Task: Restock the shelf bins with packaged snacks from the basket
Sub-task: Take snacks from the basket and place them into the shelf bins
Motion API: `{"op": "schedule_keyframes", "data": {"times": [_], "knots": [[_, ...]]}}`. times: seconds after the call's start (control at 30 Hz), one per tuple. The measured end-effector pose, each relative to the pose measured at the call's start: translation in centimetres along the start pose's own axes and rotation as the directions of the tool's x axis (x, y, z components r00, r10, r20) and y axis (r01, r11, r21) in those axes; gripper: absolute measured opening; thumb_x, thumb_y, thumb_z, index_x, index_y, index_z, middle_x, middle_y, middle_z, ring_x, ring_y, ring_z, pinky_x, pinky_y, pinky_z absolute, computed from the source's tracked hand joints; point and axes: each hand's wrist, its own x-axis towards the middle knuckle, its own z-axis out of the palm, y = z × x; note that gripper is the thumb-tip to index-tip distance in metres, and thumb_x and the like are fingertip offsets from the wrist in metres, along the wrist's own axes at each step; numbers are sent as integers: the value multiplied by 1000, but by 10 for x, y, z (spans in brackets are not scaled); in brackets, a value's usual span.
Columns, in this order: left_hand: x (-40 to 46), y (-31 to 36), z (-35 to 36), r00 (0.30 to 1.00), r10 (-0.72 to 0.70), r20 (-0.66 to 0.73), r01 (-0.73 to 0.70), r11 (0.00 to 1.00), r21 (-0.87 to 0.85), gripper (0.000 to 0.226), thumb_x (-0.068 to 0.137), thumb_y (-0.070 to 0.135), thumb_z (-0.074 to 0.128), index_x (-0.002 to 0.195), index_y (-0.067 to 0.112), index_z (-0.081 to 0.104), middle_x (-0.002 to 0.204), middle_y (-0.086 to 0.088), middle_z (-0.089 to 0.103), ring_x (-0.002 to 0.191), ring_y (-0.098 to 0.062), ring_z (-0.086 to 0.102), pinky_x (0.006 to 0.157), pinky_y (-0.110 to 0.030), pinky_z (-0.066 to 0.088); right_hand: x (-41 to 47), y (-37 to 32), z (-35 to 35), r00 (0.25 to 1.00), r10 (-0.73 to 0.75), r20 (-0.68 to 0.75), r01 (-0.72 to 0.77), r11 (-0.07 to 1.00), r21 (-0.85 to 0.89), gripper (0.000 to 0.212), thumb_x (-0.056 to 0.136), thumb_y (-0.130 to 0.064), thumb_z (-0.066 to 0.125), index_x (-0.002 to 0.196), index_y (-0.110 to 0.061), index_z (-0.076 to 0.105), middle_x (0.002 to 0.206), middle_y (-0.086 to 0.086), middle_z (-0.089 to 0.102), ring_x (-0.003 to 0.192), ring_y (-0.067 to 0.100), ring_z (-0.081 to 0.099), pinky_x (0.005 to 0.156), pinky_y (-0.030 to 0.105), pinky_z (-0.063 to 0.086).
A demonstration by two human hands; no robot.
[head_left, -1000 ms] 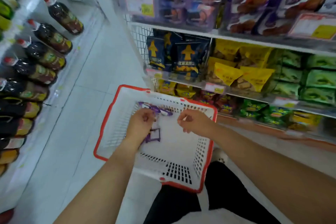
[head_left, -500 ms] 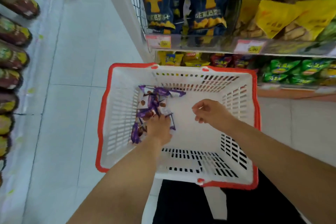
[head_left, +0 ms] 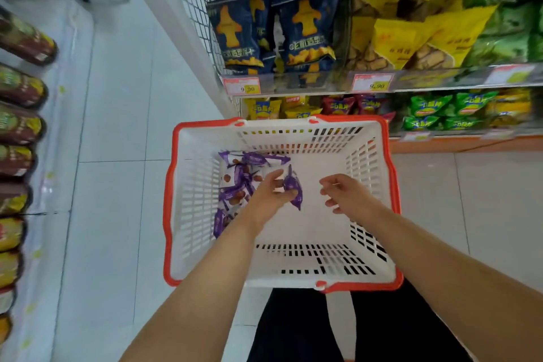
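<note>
Basket: white, red rim, frame centre.
Left hand: pinching 1 purple snack pack above basket floor.
Right hand: fingers loosely spread, holding nothing.
Remaining purple packs: basket's upper-left corner.

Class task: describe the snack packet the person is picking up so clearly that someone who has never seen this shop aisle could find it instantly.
Find the white basket with the red rim on the floor before the snack shelves. Inside, purple packets lie heaped against its left wall. The one meant is the purple packet pinched in the left hand, lifted apart from the heap while the others lie loose.
</note>
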Motion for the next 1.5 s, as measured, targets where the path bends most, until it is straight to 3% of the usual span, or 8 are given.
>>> {"op": "schedule_keyframes", "data": {"times": [0.13,0.3,0.43,0.57,0.97,1.23,1.4,1.5], "knots": [[-36,53,16,980,172,102,-154,975,-159,60,88,-5,65,134,28,46,116,6,66,94,-4,67,79,-20,49,-33,-27,-14,995,2,102,-32,957,287,27,99,-38,53,119,-22,56,107,5,68,87,20,67,70,27,55],[-67,112,34,953,273,133,-250,954,-166,55,86,-7,66,122,31,51,118,0,69,106,-14,65,86,-22,51,-64,-65,-52,984,-158,-87,181,862,474,26,91,-11,67,115,-16,58,93,7,69,75,17,67,71,28,54],[-84,158,50,953,291,86,-278,951,-136,32,89,23,69,118,27,59,113,2,68,97,-11,65,75,-25,50,-83,-86,-89,924,-341,-171,379,868,321,8,89,-10,69,91,-17,66,77,-1,72,69,8,65,70,26,53],[-93,197,76,902,430,-25,-429,902,56,19,87,18,73,100,29,64,94,8,73,85,-8,70,73,-22,55,-96,-102,-124,855,-448,-261,501,844,194,13,85,-17,73,98,-16,70,93,9,75,83,18,68,79,40,54],[-103,328,163,728,680,-82,-630,712,308,24,84,28,76,104,30,64,99,10,71,90,0,65,78,-17,50,-131,-163,-258,635,-666,-391,753,647,120,17,86,-12,73,87,-26,63,71,-18,66,72,2,60,71,18,48],[-110,400,209,628,765,-141,-715,639,284,19,87,25,74,101,32,63,95,15,70,86,8,64,79,-12,49,-143,-196,-340,493,-729,-475,843,534,55,12,95,-16,61,105,-20,67,86,-15,70,79,-2,64,75,18,51],[-111,435,208,543,807,-233,-735,591,332,24,85,29,75,106,31,63,104,4,71,97,-10,68,92,-40,54,-135,-224,-387,256,-824,-505,844,445,-299,20,97,-22,56,116,-27,61,113,-15,59,105,9,58,91,30,48],[-105,457,212,481,833,-274,-720,553,419,35,84,33,75,116,29,61,111,0,70,101,-12,67,93,-40,54,-114,-246,-412,347,-867,-359,747,487,-453,36,98,-26,56,134,-21,54,134,-6,53,118,8,50,99,27,41]]}}
